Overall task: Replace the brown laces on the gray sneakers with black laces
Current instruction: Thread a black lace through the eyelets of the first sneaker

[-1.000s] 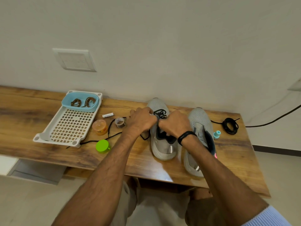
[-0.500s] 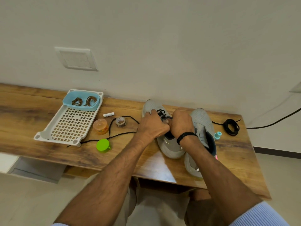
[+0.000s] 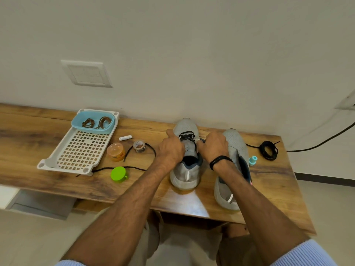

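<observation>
Two gray sneakers stand on the wooden table, toes to the wall. The left sneaker (image 3: 185,173) has a black lace (image 3: 186,135) crossed through its upper eyelets; the lace's free end trails left across the table. My left hand (image 3: 171,150) holds the shoe's left side, thumb up by the lace. My right hand (image 3: 213,145) pinches the lace at the shoe's right side. The right sneaker (image 3: 235,143) has no lace that I can see. A coiled black lace (image 3: 268,150) lies to the far right. Brown laces (image 3: 96,122) rest in a blue bowl (image 3: 76,124).
A white perforated tray (image 3: 80,152) holds the blue bowl at the left. An orange jar (image 3: 115,151), tape roll (image 3: 139,146), small white tube (image 3: 125,138), green cap (image 3: 118,174) and teal cap (image 3: 253,160) lie on the table (image 3: 28,169). A black cable runs along the wall at right.
The left sneaker has been straightened so its heel faces me. Both hands moved apart to either side of the lacing, exposing the crossed black lace.
</observation>
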Available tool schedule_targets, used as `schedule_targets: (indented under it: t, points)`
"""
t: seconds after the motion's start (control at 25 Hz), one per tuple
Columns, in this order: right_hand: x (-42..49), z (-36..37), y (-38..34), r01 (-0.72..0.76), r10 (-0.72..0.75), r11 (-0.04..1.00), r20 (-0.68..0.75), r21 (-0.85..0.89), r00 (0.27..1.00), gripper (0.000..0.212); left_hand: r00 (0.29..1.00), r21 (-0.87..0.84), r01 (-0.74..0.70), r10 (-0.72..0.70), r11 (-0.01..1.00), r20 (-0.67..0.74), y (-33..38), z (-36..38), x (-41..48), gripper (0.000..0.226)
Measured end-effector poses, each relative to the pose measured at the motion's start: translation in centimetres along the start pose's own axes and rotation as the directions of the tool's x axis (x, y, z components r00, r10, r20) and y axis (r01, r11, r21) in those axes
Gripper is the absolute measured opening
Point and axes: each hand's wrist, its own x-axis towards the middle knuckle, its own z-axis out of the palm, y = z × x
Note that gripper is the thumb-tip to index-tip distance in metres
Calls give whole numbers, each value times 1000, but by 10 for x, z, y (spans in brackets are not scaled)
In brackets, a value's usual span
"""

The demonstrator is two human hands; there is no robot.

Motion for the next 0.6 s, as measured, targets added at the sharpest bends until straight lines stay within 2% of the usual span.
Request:
schedule_targets:
  t: [0.08, 0.16, 0.2, 0.28, 0.32, 0.4, 0.48, 0.6]
  points:
    - [-1, 1, 2, 6, -7, 1000, 39, 19, 999, 46, 998, -30, 5, -3, 1000, 69, -6, -6, 4, 47]
    - [-3, 1, 1, 9, -10, 1000, 40, 12, 999, 45, 986, -169, 73, -46, 983, 158, -10, -14, 7, 47]
    - [-4, 2, -1, 13, -13, 1000, 34, -1, 999, 44, 976, -300, 143, -84, 943, 201, -12, -17, 8, 43]
    - [-7, 3, -5, 27, -27, 1000, 17, -15, 999, 42, 950, -536, 289, -168, 793, 263, -14, -20, 11, 27]
    - [-8, 3, -6, 30, -30, 999, 11, -18, 999, 40, 944, -581, 324, -210, 747, 256, -14, -20, 13, 22]
    - [-10, 3, -8, 31, -31, 999, 4, -19, 1000, 33, 945, -596, 325, -263, 734, 192, -14, -18, 15, 20]
    - [-10, 2, -7, 12, -12, 1000, -4, -12, 1000, 31, 954, -603, 297, -261, 740, 150, -14, -15, 16, 30]
    - [-10, 2, -8, -13, 13, 1000, 3, 9, 1000, 30, 960, -682, 268, -252, 681, 125, -18, -9, 21, 41]
